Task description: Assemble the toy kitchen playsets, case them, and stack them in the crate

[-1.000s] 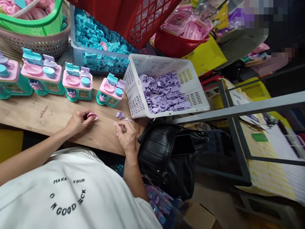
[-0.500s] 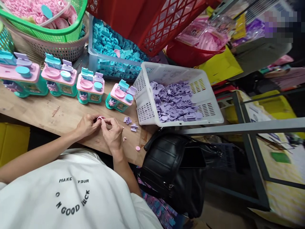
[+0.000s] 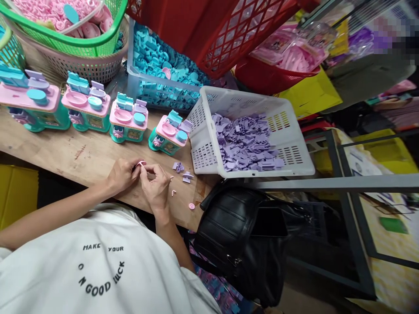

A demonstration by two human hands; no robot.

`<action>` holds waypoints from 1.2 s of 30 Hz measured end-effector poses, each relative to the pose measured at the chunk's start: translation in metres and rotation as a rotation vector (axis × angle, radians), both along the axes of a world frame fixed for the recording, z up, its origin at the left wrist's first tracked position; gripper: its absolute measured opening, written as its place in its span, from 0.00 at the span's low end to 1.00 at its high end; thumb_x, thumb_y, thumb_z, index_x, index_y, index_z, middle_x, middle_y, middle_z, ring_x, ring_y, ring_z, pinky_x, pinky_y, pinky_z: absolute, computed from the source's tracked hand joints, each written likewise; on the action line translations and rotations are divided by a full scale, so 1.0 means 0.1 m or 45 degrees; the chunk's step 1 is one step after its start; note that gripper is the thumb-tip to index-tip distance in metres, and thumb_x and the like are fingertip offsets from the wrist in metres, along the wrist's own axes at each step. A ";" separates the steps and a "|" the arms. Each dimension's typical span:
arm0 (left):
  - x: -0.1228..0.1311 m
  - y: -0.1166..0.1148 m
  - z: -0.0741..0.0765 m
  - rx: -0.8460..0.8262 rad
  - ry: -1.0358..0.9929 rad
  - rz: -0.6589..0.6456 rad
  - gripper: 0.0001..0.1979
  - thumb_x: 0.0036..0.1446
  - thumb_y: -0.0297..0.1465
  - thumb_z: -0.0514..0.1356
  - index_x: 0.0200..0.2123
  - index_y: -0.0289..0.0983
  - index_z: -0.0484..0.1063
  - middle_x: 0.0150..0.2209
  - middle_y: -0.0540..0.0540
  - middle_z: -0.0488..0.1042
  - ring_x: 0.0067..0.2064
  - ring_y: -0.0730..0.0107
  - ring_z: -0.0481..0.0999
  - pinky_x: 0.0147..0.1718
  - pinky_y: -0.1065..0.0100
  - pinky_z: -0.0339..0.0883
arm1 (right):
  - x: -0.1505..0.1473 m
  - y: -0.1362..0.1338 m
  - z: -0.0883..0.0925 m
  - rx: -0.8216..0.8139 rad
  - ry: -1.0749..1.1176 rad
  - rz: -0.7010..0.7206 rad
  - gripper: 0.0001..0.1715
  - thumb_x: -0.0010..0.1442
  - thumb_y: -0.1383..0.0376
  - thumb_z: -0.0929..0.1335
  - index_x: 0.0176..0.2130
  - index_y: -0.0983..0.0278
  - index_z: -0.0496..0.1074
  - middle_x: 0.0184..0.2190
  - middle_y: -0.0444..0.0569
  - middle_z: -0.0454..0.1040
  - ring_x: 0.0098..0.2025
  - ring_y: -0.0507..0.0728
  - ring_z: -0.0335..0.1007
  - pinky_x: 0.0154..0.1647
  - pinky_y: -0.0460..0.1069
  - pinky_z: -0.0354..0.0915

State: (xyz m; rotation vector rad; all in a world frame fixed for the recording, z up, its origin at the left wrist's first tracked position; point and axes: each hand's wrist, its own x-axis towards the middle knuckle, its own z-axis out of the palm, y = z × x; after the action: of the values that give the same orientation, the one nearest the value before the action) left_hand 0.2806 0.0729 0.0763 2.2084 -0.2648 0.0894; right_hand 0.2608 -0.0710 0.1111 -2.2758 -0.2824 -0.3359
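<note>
Close together over the wooden table (image 3: 98, 157), my left hand (image 3: 123, 175) and my right hand (image 3: 155, 182) are both closed on one small pink plastic part (image 3: 141, 163). Fingers cover most of it, so its exact kind is hidden. Right of my right hand lie two small purple plastic pieces (image 3: 178, 167), a tiny pink hook-shaped piece (image 3: 173, 192) and a round pink disc (image 3: 191, 206). Beyond my hands, several toy kitchen units (image 3: 168, 133) stand in a row, with pink tops, teal bases, and blue and purple fittings.
A white crate (image 3: 209, 159) of purple parts stands right of the row. Behind are a clear bin (image 3: 163, 89) of blue parts, a green basket (image 3: 72, 41) of pink parts and a red crate (image 3: 183, 26). A black leather bag (image 3: 225, 226) sits against the table's right end.
The view has shifted slightly, so everything sits a little further right. Both hands stay pinched on the pink part, with only small finger movement.
</note>
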 end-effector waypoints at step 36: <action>0.21 2.65 0.14 -0.691 -0.207 0.972 0.19 0.64 0.41 0.56 0.30 0.33 0.75 0.33 0.45 0.75 0.46 0.62 0.74 0.48 0.66 0.67 | 1.17 2.44 0.30 -0.599 -0.539 0.927 0.09 0.71 0.63 0.67 0.39 0.60 0.76 0.39 0.49 0.82 0.52 0.59 0.69 0.56 0.56 0.51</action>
State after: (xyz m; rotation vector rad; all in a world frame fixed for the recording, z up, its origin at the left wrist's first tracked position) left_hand 0.3016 0.3379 0.0900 1.6482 0.4791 0.6758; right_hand 0.3776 0.1728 0.1408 -2.3280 -1.4884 -0.3833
